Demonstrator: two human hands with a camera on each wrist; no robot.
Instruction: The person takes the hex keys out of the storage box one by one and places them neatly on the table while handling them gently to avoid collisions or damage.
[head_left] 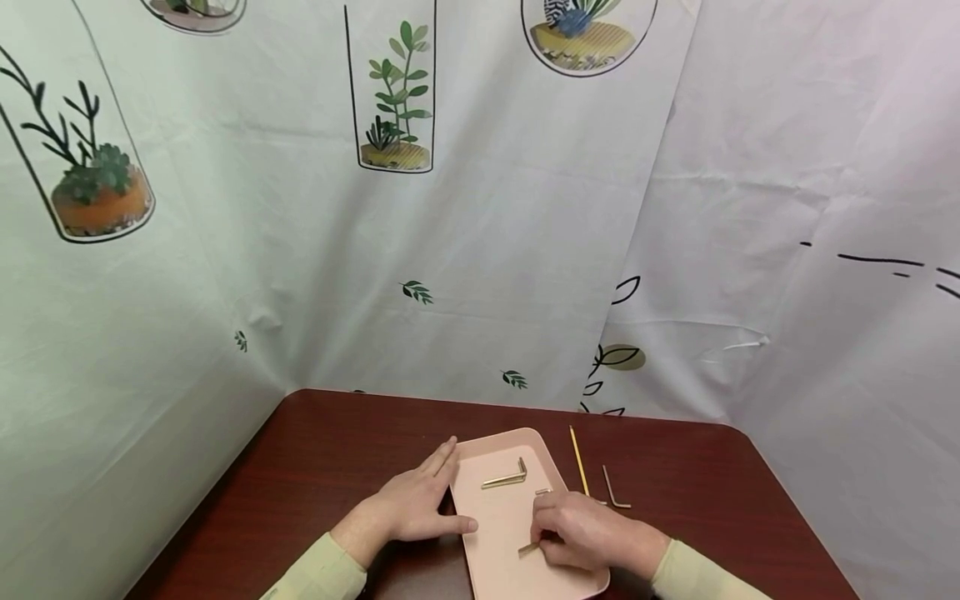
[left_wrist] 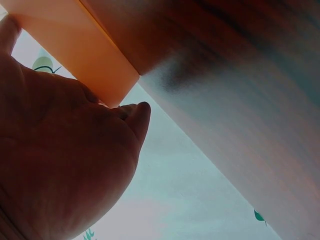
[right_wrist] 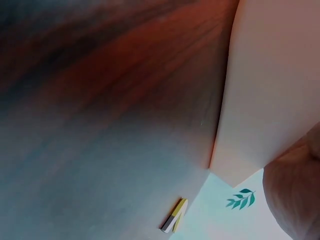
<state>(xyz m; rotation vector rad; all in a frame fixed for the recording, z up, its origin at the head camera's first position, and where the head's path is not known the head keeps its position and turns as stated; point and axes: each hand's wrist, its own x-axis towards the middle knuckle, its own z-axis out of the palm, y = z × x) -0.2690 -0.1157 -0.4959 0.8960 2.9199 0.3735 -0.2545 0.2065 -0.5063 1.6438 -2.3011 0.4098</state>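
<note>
A shallow pink tray (head_left: 501, 533) lies on the table between both hands. The left hand (head_left: 416, 504) rests along the tray's left side, fingers straight by the rim and the thumb reaching over the inside. Over the tray's right half, the right hand (head_left: 577, 529) has curled fingers and pinches a brass-coloured metal key (head_left: 528, 550), whose end sticks out below the fingertips; the rest is hidden by the hand. Farther back in the tray lie L-shaped hex keys (head_left: 504, 480). A short metal end (head_left: 542, 492) shows just beyond the right fingers.
Right of the tray, on the dark red table (head_left: 360, 442), lie a yellow pencil (head_left: 578, 461) and another L-shaped hex key (head_left: 613, 490). White cloth (head_left: 480, 250) printed with plants hangs behind the table and along its sides.
</note>
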